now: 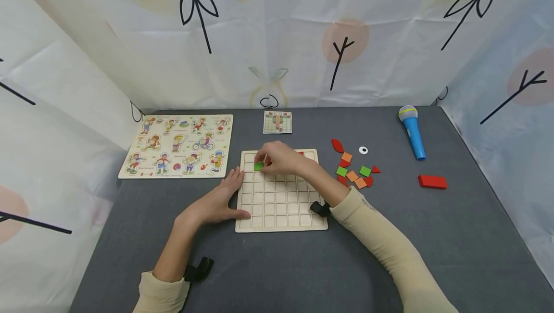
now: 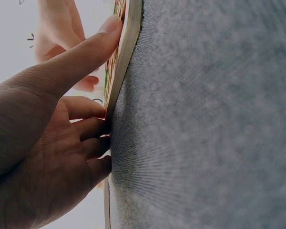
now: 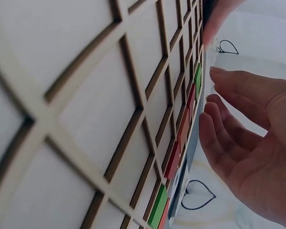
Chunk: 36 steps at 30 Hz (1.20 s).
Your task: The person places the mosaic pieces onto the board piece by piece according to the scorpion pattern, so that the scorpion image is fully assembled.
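Observation:
A wooden grid board [image 1: 281, 209] lies flat on the grey table. My left hand [image 1: 218, 202] steadies its left side, thumb on the near-left corner and fingertips along the edge. Over the far-left part of the board is my right hand [image 1: 281, 159], its fingers beside a green square tile [image 1: 258, 166]. In the right wrist view those fingers are bent and hold nothing, slightly apart from the green tile [image 3: 198, 75]. Along the far rows sit red tiles [image 3: 172, 161] and another green tile [image 3: 158, 207], mostly hidden by the right hand in the head view.
Loose red, orange and green pieces [image 1: 352, 176] lie right of the board, near a white ring [image 1: 363, 150]. A pattern card [image 1: 277, 122] is behind the board. Left is a picture puzzle [image 1: 175, 147]; far right are a blue microphone [image 1: 413, 132] and red block [image 1: 432, 181].

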Motion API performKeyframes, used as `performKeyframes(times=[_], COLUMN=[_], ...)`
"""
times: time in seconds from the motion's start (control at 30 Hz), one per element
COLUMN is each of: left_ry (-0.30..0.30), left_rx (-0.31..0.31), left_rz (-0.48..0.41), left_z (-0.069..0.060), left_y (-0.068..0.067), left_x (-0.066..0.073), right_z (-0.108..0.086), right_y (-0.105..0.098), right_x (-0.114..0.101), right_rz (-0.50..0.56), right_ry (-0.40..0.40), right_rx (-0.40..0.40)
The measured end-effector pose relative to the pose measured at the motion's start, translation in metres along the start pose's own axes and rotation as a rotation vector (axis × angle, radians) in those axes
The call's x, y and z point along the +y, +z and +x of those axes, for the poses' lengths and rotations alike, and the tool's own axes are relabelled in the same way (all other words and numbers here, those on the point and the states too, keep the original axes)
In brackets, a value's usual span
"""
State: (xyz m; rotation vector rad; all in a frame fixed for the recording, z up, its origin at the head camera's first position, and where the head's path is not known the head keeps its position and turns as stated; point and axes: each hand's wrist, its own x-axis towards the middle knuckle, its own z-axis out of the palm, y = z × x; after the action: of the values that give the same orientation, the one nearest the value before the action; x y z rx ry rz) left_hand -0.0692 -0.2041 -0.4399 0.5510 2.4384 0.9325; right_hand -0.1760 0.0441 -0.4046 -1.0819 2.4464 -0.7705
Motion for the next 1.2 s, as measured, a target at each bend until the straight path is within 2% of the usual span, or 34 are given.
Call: performKeyframes(times=[0.17, 0.4, 0.53, 0.73, 0.8, 0.87, 1.03, 1.07, 1.2], left_ry=[0.014, -0.031, -0.036, -0.038, -0.030, -0.002, 0.003, -0.015, -0.037], left_rx=[0.001, -0.006, 0.004, 0.002, 0.000, 0.006, 0.004, -0.004, -0.013], left_rz=[-0.015, 0.028, 0.042, 0.057, 0.049, 0.037, 0.025, 0.025, 0.040], left_z=[-0.001, 0.000, 0.002, 0.002, 0.000, 0.000, 0.000, -0.001, -0.001], left_y=[0.000, 0.000, 0.003, 0.002, 0.000, 0.001, 0.001, -0.001, -0.001], left_x=[0.000, 0.005, -0.001, 0.004, 0.008, 0.003, 0.003, 0.008, 0.009], right_z=[-0.015, -0.042, -0.058, -0.081, -0.088, -0.094, -0.104, -0.105, -0.106], right_y=[-0.006, -0.021, -0.031, -0.046, -0.050, -0.054, -0.061, -0.062, -0.063], right_x=[0.009, 0.030, 0.045, 0.071, 0.080, 0.088, 0.107, 0.110, 0.119], right_rz=[0.033, 0.058, 0.087, 0.068, 0.048, 0.035, 0.008, 0.002, 0.006], right_ry=[-0.003, 0.013, 0.068, 0.195, 0.232, 0.264, 0.339, 0.353, 0.413], right_rx=[0.028, 0.116, 0.157, 0.219, 0.237, 0.261, 0.307, 0.310, 0.310])
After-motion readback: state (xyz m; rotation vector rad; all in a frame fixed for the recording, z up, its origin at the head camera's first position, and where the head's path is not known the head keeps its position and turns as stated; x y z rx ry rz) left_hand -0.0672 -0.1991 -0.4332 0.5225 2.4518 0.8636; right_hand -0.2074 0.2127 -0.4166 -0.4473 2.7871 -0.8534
